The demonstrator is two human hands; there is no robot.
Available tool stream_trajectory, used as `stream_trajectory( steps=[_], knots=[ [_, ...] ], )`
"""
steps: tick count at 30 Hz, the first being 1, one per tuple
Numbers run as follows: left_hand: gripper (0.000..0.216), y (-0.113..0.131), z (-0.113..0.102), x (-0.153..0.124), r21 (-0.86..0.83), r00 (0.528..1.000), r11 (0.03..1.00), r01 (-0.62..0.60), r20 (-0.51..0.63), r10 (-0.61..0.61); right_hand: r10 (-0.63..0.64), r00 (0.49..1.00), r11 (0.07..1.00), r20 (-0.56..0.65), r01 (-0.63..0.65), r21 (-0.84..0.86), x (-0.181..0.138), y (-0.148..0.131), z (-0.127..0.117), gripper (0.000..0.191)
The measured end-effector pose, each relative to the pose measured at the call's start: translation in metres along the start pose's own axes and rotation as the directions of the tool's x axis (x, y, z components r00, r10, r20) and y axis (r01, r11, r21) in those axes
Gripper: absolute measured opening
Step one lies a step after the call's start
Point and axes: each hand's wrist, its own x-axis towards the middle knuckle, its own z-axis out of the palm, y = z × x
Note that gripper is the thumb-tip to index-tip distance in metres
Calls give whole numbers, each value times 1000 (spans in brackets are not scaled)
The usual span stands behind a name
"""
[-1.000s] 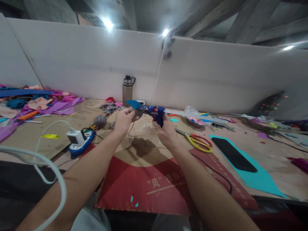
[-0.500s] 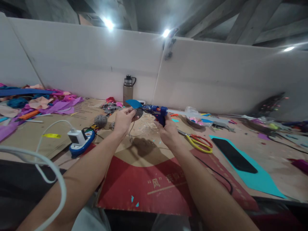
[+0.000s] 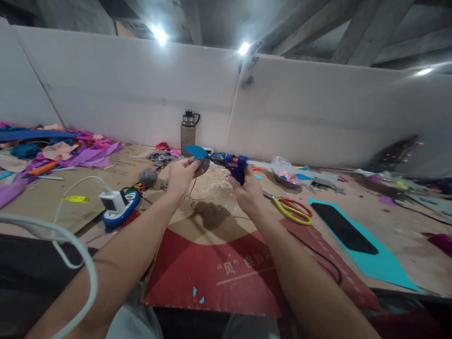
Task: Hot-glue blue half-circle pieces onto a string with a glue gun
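Note:
My right hand (image 3: 249, 192) is wrapped round the handle of a blue glue gun (image 3: 237, 163), and a long whitish glue stick (image 3: 259, 165) juts from its rear. The nozzle points left, at the edge of a blue leaf-shaped piece (image 3: 196, 151); I cannot tell whether they touch. My left hand (image 3: 181, 176) pinches a round grey piece (image 3: 202, 167) that lies just under the blue one. Its fingertips are partly hidden, so how the two pieces are joined does not show. A thin strand hangs below that hand.
Scissors (image 3: 292, 209) and a black phone (image 3: 344, 227) on turquoise sheet (image 3: 383, 263) lie to the right. Left are a power strip (image 3: 120, 211), a grey yarn ball (image 3: 147, 177) and coloured scraps (image 3: 81, 148). A bottle (image 3: 188, 134) stands behind; red cardboard (image 3: 212, 278) lies in front.
The glue gun and my right hand have shifted slightly to the right. The blue piece in my left hand has tilted a little; both holds are unchanged.

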Motion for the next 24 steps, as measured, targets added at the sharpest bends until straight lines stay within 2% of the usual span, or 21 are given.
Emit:
stream_trajectory(
  steps=[24],
  knots=[
    [18, 4, 0, -2, -33, 1000, 999, 22, 10, -22, 28, 999, 1000, -19, -28, 7, 1, 0, -2, 38]
  ],
)
